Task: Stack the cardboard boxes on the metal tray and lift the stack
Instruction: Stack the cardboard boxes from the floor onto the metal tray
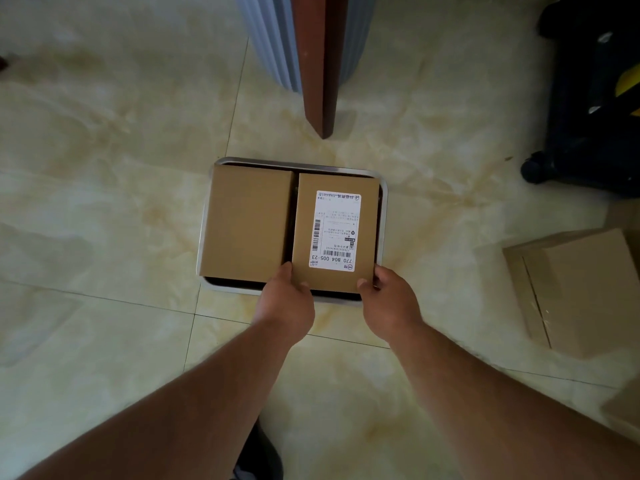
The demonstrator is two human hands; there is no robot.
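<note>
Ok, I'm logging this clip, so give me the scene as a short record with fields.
surface: tiled floor
tray: metal tray on the floor
plain box: on tray, left side
labelled box: on tray, right side, beside the plain one
left hand: gripping labelled box's near left corner
right hand: gripping its near right corner
spare box: on floor, right of tray

The light is soft and even, a bit dim, with a greenish-yellow cast. The floor tiles ahead of my left hand give back a pale, diffuse sheen, no hard glare. Faint shadows lie under my forearms. The white label just beyond my right hand is sharp enough, its small print unreadable. Lines bow toward the edges, and the dark corner far right loses all detail.
</note>
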